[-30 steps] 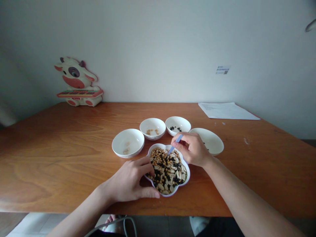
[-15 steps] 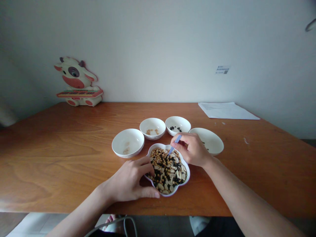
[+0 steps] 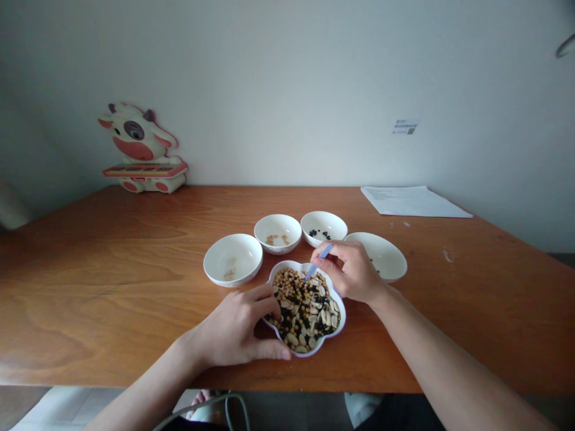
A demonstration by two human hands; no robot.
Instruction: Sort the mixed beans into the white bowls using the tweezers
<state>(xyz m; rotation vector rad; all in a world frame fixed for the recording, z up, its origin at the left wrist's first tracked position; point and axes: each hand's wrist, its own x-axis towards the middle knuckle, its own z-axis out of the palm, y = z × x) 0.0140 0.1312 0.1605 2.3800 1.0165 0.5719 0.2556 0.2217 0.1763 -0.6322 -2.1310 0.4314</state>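
Note:
A white flower-shaped bowl (image 3: 342,312) near the table's front edge holds a mix of peanuts, yellow beans and black beans. My left hand (image 3: 245,326) grips the left rim of this bowl, fingertips over the inside and thumb along the outer front. Pinched in my right hand (image 3: 353,270) is a pair of blue plastic tweezers (image 3: 320,261), slanting down with its tip at the yellow and black beans. Whether a bean is between the tips is too small to tell.
Behind stand four white bowls: the left bowl (image 3: 215,257) with a few pale pieces, one (image 3: 278,224) with yellow beans, one (image 3: 324,220) with black beans, and the right one (image 3: 392,254), partly hidden. Papers (image 3: 413,200) and a cow toy keyboard (image 3: 144,149) lie farther back.
The tweezers' tip has shifted very slightly left and up within the bean mix. My left hand and the bowls have stayed in place.

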